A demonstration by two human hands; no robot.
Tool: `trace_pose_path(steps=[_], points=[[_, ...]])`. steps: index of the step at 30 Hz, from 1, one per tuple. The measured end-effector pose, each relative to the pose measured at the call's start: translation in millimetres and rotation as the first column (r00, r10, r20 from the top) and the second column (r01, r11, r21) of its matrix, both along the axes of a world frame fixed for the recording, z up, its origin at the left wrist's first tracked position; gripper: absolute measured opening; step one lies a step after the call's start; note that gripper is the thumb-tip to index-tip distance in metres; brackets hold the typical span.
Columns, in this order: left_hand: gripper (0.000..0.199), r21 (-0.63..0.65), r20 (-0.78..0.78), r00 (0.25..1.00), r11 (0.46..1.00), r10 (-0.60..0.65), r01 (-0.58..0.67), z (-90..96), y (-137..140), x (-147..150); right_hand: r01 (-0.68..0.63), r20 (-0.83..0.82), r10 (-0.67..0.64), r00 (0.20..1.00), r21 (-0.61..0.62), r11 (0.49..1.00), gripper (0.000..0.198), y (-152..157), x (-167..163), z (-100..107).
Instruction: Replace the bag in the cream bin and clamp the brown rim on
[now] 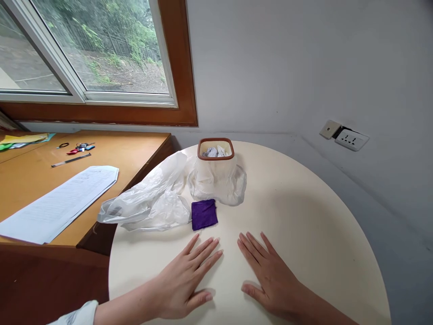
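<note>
My left hand (184, 277) lies flat on the pale round table (297, 198), fingers spread, holding nothing. To its right, my right hand (267, 275) rests palm down as well, fingers outstretched and nothing under them that I can see. Just beyond the left fingertips is a folded purple cloth (204, 214), apart from both hands. A crumpled clear plastic bag (152, 198) lies to the left of the cloth and touches or nearly touches it. Behind the cloth stands a small bin with a brown rim (215, 158), lined with a plastic bag (216, 180) and holding crumpled pale scraps.
On the left is a wooden desk (135, 144) with a stack of paper (61, 203), a pen (71, 160) and a bunch of keys (81, 147). A window (111, 45) is above it. A socket (352, 139) sits on the wall at right.
</note>
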State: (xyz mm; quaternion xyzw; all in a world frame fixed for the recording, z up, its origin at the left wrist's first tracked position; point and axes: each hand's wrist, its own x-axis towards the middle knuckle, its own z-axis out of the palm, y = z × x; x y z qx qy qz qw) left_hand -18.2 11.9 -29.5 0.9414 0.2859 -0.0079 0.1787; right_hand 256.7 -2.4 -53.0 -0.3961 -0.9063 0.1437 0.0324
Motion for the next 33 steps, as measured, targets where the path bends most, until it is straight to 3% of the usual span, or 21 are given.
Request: trace_pose_path(steps=[8, 22, 33], points=[[0.071, 0.021, 0.038, 0.999, 1.000, 0.001, -0.002, -1.6, -0.5, 0.1, -0.009, 0.014, 0.008, 1.000, 0.052, 0.999, 0.072, -0.9, -0.5, -3.4], [0.070, -0.031, -0.027, 1.000, 0.999, 0.010, -0.011, 0.3, -0.2, 1.8, -0.007, 0.040, 0.003, 0.999, 0.108, 0.994, 0.072, -1.0, -1.5, -5.5], [0.069, 0.029, -0.001, 1.000, 0.999, -0.023, 0.023, -0.3, 0.5, 1.3, -0.015, 0.084, -0.015, 0.996, 0.343, 0.939, 0.071, -7.0, -2.2, -2.7]])
